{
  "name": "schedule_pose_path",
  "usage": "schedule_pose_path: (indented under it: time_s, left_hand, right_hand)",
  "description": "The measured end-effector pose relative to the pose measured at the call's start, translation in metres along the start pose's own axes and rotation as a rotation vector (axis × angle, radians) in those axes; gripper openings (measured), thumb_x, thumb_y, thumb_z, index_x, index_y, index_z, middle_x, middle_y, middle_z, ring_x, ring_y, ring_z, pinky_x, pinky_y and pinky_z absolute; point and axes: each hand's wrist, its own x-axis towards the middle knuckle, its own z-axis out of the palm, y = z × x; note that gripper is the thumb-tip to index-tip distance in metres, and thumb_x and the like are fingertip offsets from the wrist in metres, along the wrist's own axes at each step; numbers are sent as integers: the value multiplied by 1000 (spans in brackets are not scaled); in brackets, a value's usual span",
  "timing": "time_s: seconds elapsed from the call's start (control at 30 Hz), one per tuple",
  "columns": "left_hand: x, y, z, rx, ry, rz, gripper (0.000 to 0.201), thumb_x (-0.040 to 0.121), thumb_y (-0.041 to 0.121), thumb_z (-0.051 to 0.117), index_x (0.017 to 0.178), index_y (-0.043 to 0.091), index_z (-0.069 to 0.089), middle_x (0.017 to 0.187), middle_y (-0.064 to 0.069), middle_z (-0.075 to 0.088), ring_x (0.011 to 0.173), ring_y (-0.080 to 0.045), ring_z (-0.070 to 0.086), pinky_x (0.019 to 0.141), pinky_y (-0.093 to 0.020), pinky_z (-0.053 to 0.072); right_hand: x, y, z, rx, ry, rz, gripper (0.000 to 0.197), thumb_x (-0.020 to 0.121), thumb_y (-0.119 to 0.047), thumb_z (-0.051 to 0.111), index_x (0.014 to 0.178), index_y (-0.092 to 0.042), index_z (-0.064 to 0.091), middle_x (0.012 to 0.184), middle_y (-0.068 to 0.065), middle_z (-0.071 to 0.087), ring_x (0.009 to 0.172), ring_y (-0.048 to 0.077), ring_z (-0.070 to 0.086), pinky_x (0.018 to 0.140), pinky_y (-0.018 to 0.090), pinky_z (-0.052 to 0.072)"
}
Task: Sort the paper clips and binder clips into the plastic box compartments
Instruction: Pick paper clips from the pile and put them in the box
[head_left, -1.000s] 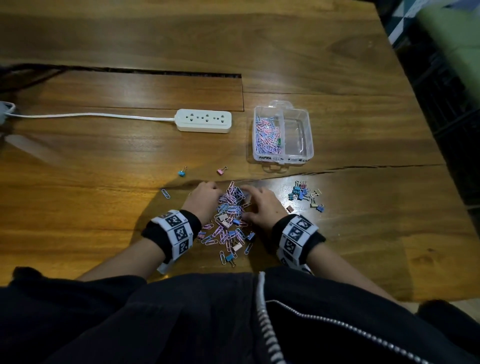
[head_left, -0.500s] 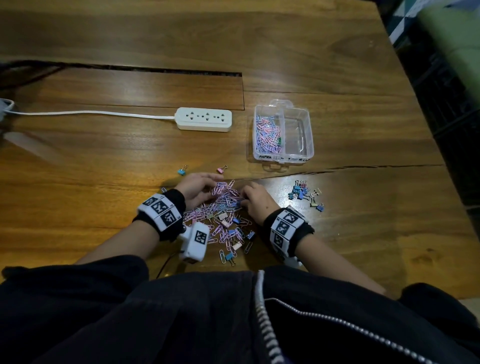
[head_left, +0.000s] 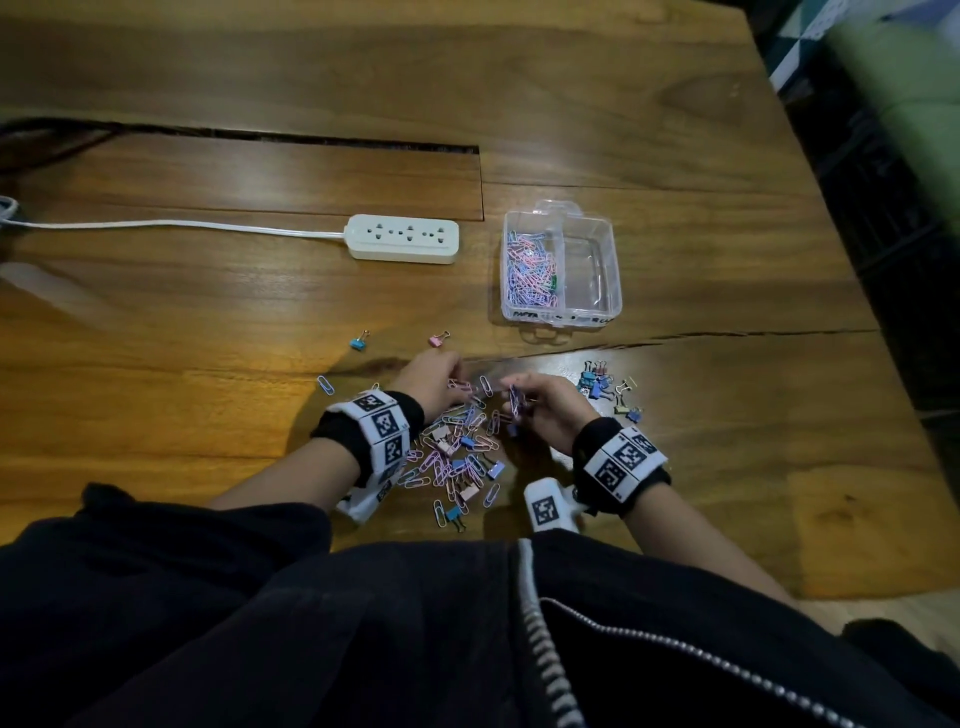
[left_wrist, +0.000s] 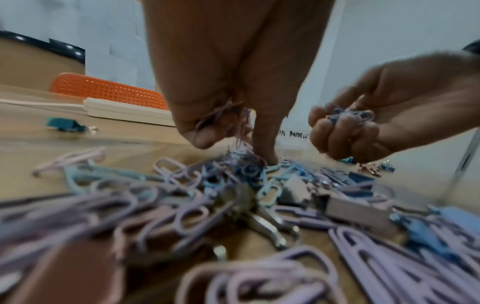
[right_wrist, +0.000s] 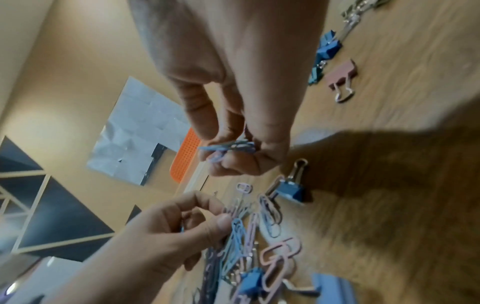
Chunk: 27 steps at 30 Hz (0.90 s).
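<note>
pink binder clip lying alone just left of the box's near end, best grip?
Take the pink binder clip by its pink body, pinching across the two flat faces, from above and from its left, the near side. It lies flat and apart from the rest, with its wire handles pointing up and right toward the box, so the body end is free. The handles are thin, and would likely swivel in a grip.

- Left hand (head_left: 434, 382) is low over the table near its front edge, fingers curled and pinching a few paper clips (left_wrist: 221, 115), one fingertip (left_wrist: 267, 158) down in the pile.
- Right hand (head_left: 550, 410) is raised just beside it, fingers curled round a small bunch of clips (right_wrist: 231, 147).
- Both forearms are bare, wrists banded.
</note>
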Motion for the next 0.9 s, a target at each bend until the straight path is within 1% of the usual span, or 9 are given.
schedule_pose_path:
  time_s: [0.1,0.23,0.3,0.37,0.43,0.5,0.6,0.73,0.9]
  left_hand:
    - [-1,-1,1,15,-17,2,17,88,23,56,97,9,57,109,-6,53,96,-17,48,87,-26,39]
    - [-2,-10,-4,-98,-50,-20,11,90,25,52,86,14,51,94,-1,48,85,-13,45,86,-29,42]
    - [-3,-17,-11,-275,-146,-51,15,92,26,49,82,15,52,84,0,51,69,-12,45,68,-26,44]
    - [-5,-20,-20,-514,-239,-111,15,93,25,47,80,18,52,75,1,50,58,-10,41,55,-22,38]
    - [-7,-19,-28,-776,-270,-181,14,94,19,46,82,15,53,75,0,51,56,-10,42,48,-18,40]
    - [-7,-17,-32,-1001,-235,-244,13,94,12,43,85,9,52,79,-4,54,60,-11,46,42,-14,44]
    - [-8,-16,-32,-1153,-169,-294,8,92,5,41,88,6,48,79,-11,55,61,-17,49,41,-15,46]
    - [-5,-15,-27,-1001,-133,-310,12,93,1,34,91,5,46,75,-7,50,54,-14,43,34,-14,39]
    - [-2,-5,-16,-401,-129,-175,24,98,16,32,92,10,54,72,3,46,51,-8,33,37,-12,30]
  right_hand:
    - [5,-2,2,75,36,43,25,94,-18,39,71,-11,49,68,3,47,57,13,44,51,20,35]
    - [13,2,9,-389,137,-50,20,89,-22,55,71,-17,48,65,-3,47,54,9,42,47,17,37]
    - [14,4,15,-701,181,-158,14,82,-20,64,81,-15,51,78,-3,53,69,11,50,64,22,46]
    - [17,7,20,-1010,203,-226,34,75,-23,71,102,-13,53,102,1,53,94,16,51,85,31,47]
    - [19,8,22,-1198,181,-269,46,72,-24,73,112,-12,51,119,8,47,111,23,44,98,37,40]
    - [20,8,23,-1266,145,-321,39,77,-19,69,111,-7,54,124,13,45,117,27,41,101,36,36]
    - [20,7,25,-1363,138,-358,21,83,-11,60,102,-2,57,120,14,48,113,28,44,99,34,36]
    - [19,6,22,-1435,114,-368,12,88,-4,52,99,-3,55,114,14,52,109,27,47,91,30,38]
    - [17,9,6,-800,179,-267,17,91,-2,44,101,-2,58,100,10,61,92,20,56,81,29,47]
